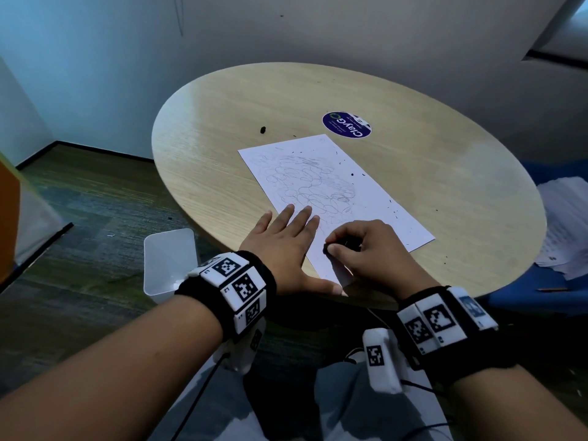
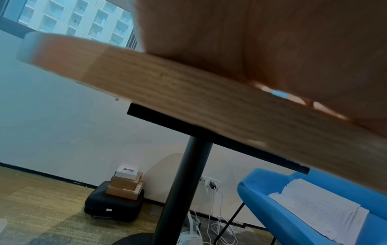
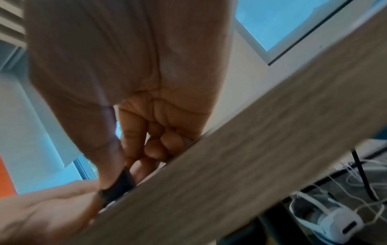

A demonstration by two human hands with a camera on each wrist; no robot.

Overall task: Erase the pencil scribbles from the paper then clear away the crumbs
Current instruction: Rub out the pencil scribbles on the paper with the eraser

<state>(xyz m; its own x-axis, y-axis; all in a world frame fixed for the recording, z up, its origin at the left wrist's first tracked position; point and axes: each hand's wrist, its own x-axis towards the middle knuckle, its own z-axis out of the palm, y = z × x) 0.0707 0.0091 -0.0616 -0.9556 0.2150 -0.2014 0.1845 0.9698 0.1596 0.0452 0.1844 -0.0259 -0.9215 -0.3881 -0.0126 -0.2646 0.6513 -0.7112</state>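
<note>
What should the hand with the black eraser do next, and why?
Probably rub the black eraser forward across the pencil scribbles. They still cover most of the white sheet of paper, the right hand already pinches the eraser at the near edge, and the left hand lies flat, pinning the sheet.

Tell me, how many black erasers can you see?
2. One eraser is pinched in the right hand at the paper's near end. A smaller black lump, likely eraser, lies on the table beyond the paper. More could hide under the hands.
</note>
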